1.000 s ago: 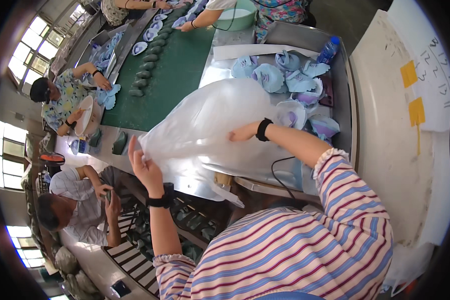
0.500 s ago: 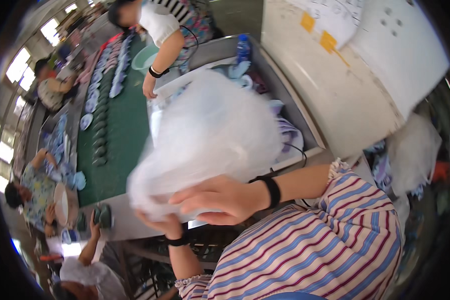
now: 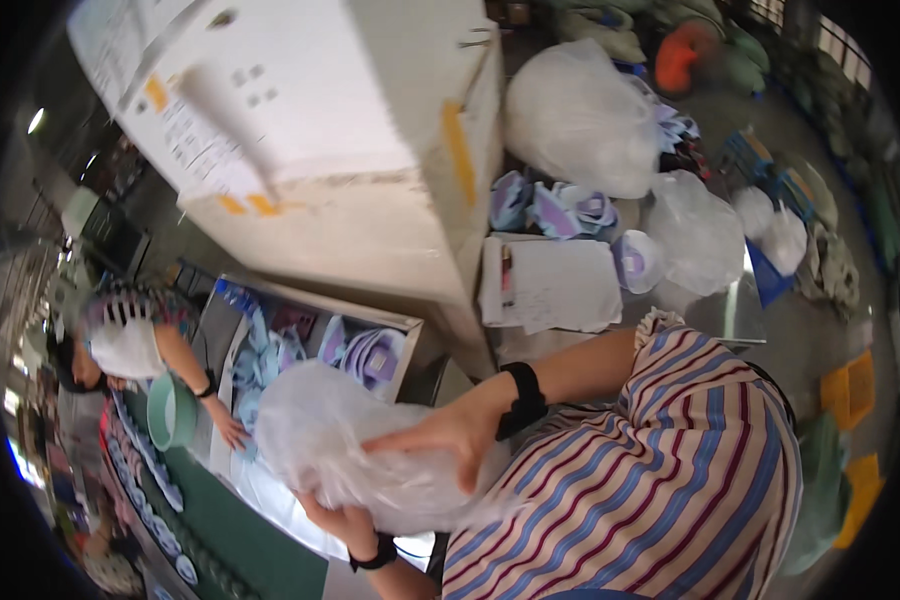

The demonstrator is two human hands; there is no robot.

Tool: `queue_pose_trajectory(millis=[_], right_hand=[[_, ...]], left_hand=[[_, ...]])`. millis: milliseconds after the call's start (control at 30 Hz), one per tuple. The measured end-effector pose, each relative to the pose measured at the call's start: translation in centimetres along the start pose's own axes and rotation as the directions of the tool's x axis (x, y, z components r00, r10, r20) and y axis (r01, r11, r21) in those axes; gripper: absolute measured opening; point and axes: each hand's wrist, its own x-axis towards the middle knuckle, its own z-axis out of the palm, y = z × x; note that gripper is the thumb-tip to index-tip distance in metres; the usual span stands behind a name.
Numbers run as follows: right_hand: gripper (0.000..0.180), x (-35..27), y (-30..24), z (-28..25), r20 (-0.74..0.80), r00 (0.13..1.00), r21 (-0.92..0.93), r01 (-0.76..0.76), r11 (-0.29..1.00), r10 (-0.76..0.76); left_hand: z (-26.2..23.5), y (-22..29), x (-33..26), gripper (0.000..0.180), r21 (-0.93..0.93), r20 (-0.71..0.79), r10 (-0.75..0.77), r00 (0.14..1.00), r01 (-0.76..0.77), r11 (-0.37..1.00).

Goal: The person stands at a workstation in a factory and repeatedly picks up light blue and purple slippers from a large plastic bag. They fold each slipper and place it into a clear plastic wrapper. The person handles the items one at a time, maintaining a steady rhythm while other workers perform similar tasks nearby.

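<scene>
A puffed-up, translucent white plastic bag (image 3: 320, 420) is in front of me, close against my striped garment. My left hand (image 3: 340, 520) grips its lower near edge, with part of the fingers hidden by the film. Across the bag's near side reaches my right hand (image 3: 455, 430), thumb and fingers spread and lying against the plastic. Whatever is inside the bag cannot be made out. Just beyond it, a metal-edged tray (image 3: 410, 335) holds light blue and lilac shoe-like pieces (image 3: 373, 357).
A co-worker's hand (image 3: 232, 432) rests at the tray's left, near a green basin (image 3: 172, 412). A green conveyor belt (image 3: 260, 545) runs below. A tall white cabinet (image 3: 330, 215) stands ahead. To the right are papers (image 3: 555, 285), filled plastic bags (image 3: 582, 115) and yellow crates (image 3: 848, 390).
My view has swung right, bringing the side table and its bags into sight. The plastic bag has come nearer my body and looks more gathered. Both hands remain at it.
</scene>
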Motion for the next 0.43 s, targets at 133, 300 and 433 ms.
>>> queue_pose_trajectory(millis=[133, 300, 433], right_hand=[[0.101, -7.9, -1.4, 0.3, -0.329, 0.94, -0.697, -0.307, 0.648, 0.092], [0.062, -24.8, 0.7, -2.7, -0.811, 0.569, -0.435, -0.436, 0.788, -0.133], [0.06, -39.3, -5.2, -2.8, -0.891, 0.453, -0.367, -0.681, 0.634, -0.029]], left_hand=[[11.9, 0.5, -3.2, 0.062, -0.156, 0.23, 0.064, 0.971, -0.029, 0.987], [26.3, 6.1, -4.5, 0.084, -0.383, 0.866, 0.411, 0.284, -0.153, 0.911], [36.7, 10.7, -5.9, 0.082, -0.39, 0.92, 0.355, -0.165, -0.314, 0.866]])
